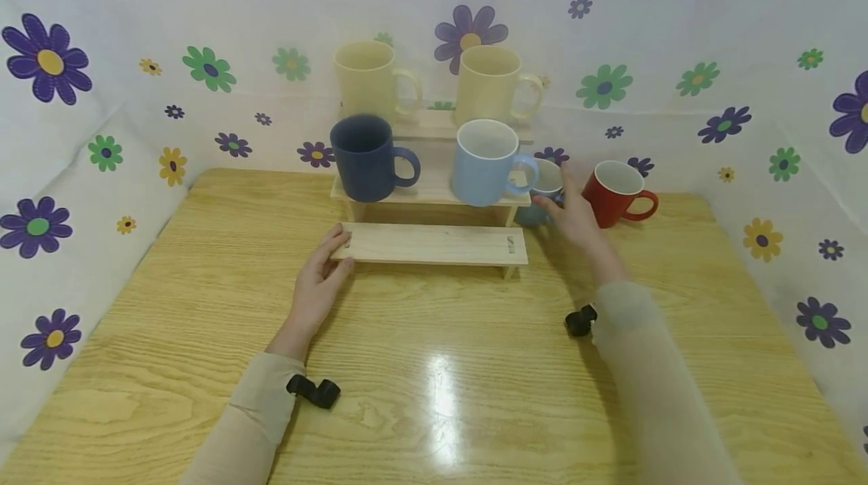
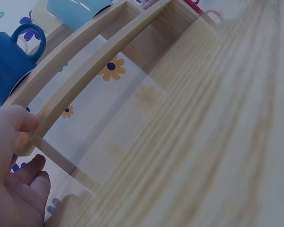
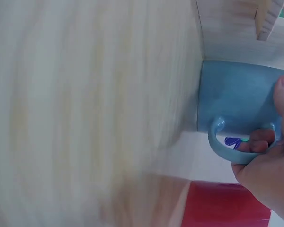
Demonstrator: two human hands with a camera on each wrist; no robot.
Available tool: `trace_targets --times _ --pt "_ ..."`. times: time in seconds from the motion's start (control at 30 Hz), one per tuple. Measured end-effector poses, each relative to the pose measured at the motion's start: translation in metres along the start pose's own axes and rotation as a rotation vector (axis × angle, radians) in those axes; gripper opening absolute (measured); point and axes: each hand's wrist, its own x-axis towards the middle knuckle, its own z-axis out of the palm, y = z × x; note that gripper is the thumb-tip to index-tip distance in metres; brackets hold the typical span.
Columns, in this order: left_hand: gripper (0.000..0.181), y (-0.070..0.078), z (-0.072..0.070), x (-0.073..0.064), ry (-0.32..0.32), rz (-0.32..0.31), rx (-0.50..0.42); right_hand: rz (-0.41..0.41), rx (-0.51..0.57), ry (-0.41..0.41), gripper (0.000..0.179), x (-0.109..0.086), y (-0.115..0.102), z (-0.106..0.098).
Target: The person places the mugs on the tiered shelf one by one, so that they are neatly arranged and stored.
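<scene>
Three tiers of a wooden stand [image 1: 434, 244] rise at the middle back. My left hand [image 1: 317, 285] grips the left end of the lowest board, thumb in front and fingers at the end. On the right side of the stand, my right hand [image 1: 576, 218] holds a grey-blue mug [image 3: 241, 97]. In the right wrist view, fingers pass through its handle [image 3: 227, 151] and the thumb presses its side near the rim. The mug is upright, low beside the stand; the head view partly hides it behind the hand and a light blue mug [image 1: 481, 169] on the middle tier.
A dark blue mug [image 1: 365, 165] shares the middle tier. Two pale yellow mugs, one left [image 1: 366, 82] and one right [image 1: 488, 86], stand on the top tier. A red mug [image 1: 606, 197] stands on the table [image 1: 420, 364] just right of my right hand. Flowered cloth [image 1: 244, 10] hangs behind.
</scene>
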Motion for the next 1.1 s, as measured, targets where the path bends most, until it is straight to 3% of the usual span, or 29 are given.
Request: trace_targets --times 0.27,0.53,0.67,0.8,0.97,1.1 --pt "0.044 0.000 -0.001 -0.001 -0.002 0.008 -0.005 -0.003 0.131 0.095 0.088 -0.005 0.006 0.007" --pt "0.045 -0.007 0.000 0.002 -0.002 0.002 -0.002 0.011 0.332 0.214 0.068 -0.013 0.013 0.016" --pt "0.045 -0.024 -0.001 0.005 0.005 0.011 -0.010 0.117 0.553 0.275 0.060 -0.018 0.013 0.023" --pt "0.046 -0.036 -0.001 0.008 0.011 0.020 -0.014 0.186 0.810 0.403 0.053 -0.019 0.012 0.029" --pt "0.045 -0.034 -0.001 0.008 0.015 0.002 -0.030 0.203 1.048 0.542 0.047 -0.019 0.010 0.033" --pt "0.045 -0.020 -0.001 0.004 0.005 -0.005 -0.030 0.199 1.182 0.611 0.042 -0.022 0.010 0.035"
